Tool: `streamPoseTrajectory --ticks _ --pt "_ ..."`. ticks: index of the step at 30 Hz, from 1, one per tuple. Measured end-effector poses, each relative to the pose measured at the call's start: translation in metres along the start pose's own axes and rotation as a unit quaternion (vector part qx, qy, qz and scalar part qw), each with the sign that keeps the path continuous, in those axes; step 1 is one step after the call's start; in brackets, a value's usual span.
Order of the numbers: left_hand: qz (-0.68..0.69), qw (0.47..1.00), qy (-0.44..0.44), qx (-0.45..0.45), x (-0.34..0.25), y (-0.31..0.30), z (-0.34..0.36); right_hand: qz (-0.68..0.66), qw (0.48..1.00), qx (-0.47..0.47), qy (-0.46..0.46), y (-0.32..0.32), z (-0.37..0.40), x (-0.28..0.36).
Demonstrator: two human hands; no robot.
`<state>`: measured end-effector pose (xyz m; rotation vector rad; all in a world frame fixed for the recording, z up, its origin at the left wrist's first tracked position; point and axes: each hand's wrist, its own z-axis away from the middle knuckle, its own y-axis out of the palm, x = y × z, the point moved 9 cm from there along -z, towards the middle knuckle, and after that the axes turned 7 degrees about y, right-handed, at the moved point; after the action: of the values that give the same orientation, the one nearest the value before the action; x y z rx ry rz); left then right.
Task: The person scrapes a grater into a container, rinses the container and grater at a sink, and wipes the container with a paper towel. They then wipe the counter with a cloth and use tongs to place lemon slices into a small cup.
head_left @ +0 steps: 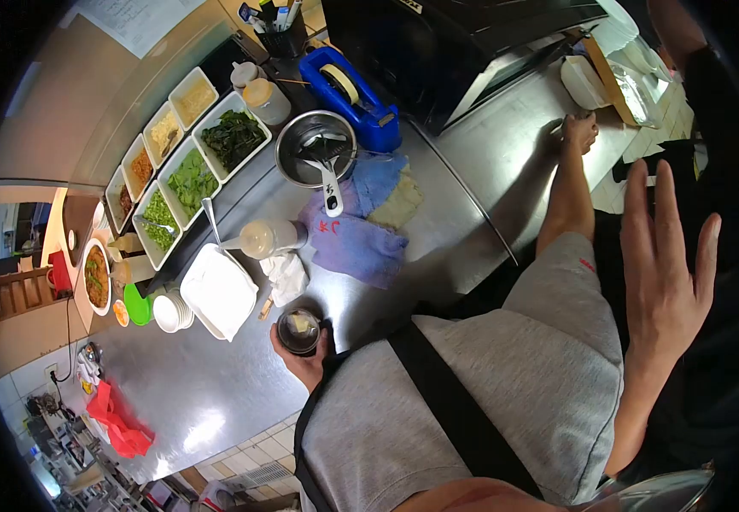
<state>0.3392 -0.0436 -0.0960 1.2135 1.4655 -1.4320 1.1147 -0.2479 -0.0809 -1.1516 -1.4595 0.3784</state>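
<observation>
My left hand is wrapped round a small dark cup with pale yellowish pieces inside, held at the near edge of the steel counter. Beside the cup lie a crumpled white cloth and a squeeze bottle on its side. My right arm reaches far right, where my right hand is closed low over the counter; what its fingers hold, if anything, is hidden. Near that hand is a white container. Blue-purple cloths lie between my hands, below a metal pot with a white-handled utensil.
White tubs of chopped greens and toppings line the back. A white square dish, stacked small bowls, a blue tape dispenser and a black appliance stand around. Another person's spread hand is raised at right.
</observation>
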Motion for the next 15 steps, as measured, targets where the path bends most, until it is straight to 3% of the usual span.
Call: streamPoseTrajectory --ticks 5,15 --pt "0.011 1.000 -0.010 -0.016 -0.005 0.001 0.000 0.132 0.983 0.129 0.002 -0.003 -0.004 0.027" --pt "-0.026 0.999 0.016 0.016 -0.011 0.001 -0.005 0.086 0.983 0.013 -0.160 -0.010 0.073 0.047"
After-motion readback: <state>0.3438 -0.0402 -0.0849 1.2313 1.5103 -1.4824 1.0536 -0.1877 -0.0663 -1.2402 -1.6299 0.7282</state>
